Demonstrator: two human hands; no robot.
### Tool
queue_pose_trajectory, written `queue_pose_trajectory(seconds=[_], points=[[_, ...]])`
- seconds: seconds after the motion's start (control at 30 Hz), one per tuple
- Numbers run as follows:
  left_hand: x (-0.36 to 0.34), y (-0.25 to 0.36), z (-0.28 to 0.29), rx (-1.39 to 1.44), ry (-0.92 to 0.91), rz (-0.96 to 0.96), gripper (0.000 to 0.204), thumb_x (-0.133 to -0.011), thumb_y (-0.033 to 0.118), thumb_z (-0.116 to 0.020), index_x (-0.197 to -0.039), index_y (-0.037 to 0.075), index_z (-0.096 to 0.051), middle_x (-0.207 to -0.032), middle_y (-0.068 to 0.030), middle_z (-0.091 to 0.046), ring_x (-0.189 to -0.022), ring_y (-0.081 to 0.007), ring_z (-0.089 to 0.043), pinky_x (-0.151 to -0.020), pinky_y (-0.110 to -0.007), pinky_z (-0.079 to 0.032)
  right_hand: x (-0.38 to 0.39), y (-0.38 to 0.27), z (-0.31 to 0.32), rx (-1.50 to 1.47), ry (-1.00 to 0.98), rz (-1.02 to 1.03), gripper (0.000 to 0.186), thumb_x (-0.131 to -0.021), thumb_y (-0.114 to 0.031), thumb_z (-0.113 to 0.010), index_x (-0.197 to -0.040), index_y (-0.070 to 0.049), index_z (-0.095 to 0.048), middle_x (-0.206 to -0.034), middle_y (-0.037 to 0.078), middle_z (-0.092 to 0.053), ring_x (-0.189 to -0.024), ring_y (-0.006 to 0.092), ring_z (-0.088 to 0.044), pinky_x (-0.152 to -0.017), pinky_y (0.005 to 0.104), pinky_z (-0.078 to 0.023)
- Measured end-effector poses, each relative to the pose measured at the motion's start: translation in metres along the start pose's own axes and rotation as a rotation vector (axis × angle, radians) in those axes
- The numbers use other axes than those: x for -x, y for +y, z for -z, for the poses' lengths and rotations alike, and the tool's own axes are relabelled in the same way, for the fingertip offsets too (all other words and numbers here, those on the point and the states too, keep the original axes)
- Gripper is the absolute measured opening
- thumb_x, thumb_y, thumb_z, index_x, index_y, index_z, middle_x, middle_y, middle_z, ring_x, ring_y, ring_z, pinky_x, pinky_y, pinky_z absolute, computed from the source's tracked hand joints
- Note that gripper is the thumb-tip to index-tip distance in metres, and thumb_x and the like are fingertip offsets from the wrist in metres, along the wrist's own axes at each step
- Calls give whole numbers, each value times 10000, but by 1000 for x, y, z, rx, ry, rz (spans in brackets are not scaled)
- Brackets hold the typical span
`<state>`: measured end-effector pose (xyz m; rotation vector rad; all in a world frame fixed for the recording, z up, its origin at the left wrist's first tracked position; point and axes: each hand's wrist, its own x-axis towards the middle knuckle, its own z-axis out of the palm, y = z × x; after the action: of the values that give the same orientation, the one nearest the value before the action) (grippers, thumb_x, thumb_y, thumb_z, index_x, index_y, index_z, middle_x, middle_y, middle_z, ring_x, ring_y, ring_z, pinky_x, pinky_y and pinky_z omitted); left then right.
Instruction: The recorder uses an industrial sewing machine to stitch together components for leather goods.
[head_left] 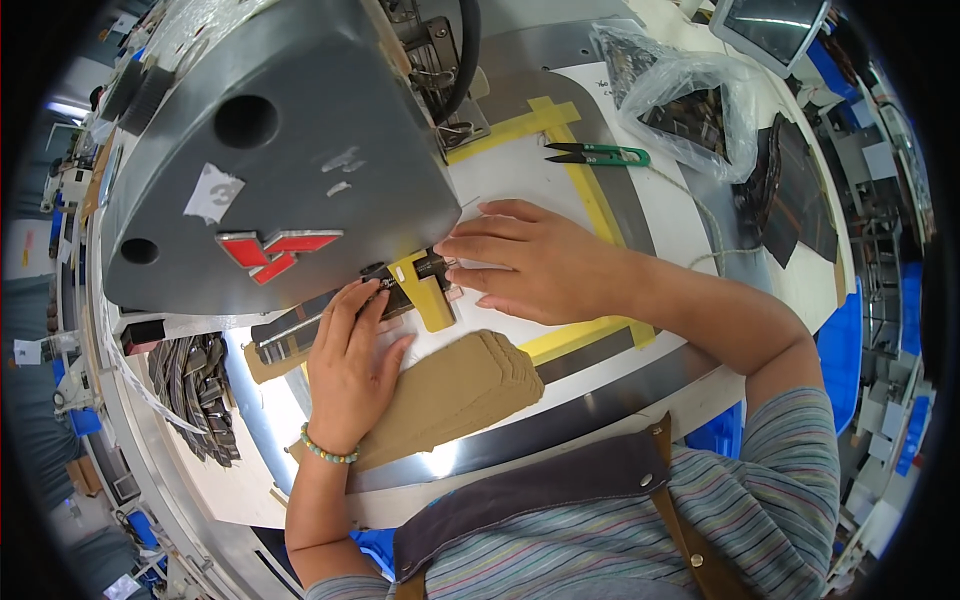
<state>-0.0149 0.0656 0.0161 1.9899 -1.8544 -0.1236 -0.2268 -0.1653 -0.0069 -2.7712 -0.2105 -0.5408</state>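
My left hand (350, 370) rests with outstretched fingers at the end of a dark striped fabric strip (295, 330), its thumb apart. Just right of those fingertips, a yellow-covered guide piece (428, 300) sits under the edge of the grey sewing machine head (300, 130). My right hand (545, 255) lies beyond that guide, fingers stretched to the left and spread, the tips beside its dark metal part. Below both hands is a layered stack of tan cut pieces (450, 390), partly covered by my left wrist. What lies under the fingertips is hard to make out.
Green-handled thread snips (600, 155) lie at the back right near a clear plastic bag (690, 110) holding dark fabric. Dark cut pieces (795, 190) sit at the right edge, and a bundle of dark strips (195, 390) at left. Yellow tape (590, 190) borders the white work surface.
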Motion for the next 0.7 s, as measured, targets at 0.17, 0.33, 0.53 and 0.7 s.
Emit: queue_pose_trajectory(seconds=[0.17, 0.33, 0.53, 0.7], points=[[-7, 7, 6, -61, -39, -21, 646, -853, 107, -832, -1452, -22, -628, -1552, -174, -597, -1437, -412, -540, -1196, -503, -455, 0, 0, 1, 4, 28, 11, 370, -974, -327, -768, -1276, -113, -755, -1461, 71, -654, -1389, 231, -576, -1236, 468, -408], [-7, 7, 9, -100, -91, -37, 652, -867, 145, -821, -1465, -26, -627, -1549, -178, -599, -1455, -413, -526, -1213, -501, -445, 4, 3, -3, -2, -20, 4, 456, -972, -339, -760, -1373, -125, -741, -1549, 67, -616, -1437, 225, -532, -1280, 496, -371], [-6, 5, 8, -118, -70, -57, 627, -859, 150, -831, -1428, -45, -655, -1503, -198, -617, -1446, -414, -547, -1194, -495, -471, 3, 3, -4, 11, -23, 7, 453, -979, -346, -755, -1374, -126, -738, -1549, 57, -615, -1429, 220, -535, -1285, 493, -364], [-6, 5, 10, -103, -64, -51, 638, -846, 140, -840, -1428, -45, -655, -1501, -189, -623, -1438, -410, -556, -1191, -486, -477, 2, 1, -4, 11, -19, -3, 442, -972, -332, -767, -1361, -125, -739, -1540, 46, -619, -1419, 215, -545, -1283, 489, -367]])
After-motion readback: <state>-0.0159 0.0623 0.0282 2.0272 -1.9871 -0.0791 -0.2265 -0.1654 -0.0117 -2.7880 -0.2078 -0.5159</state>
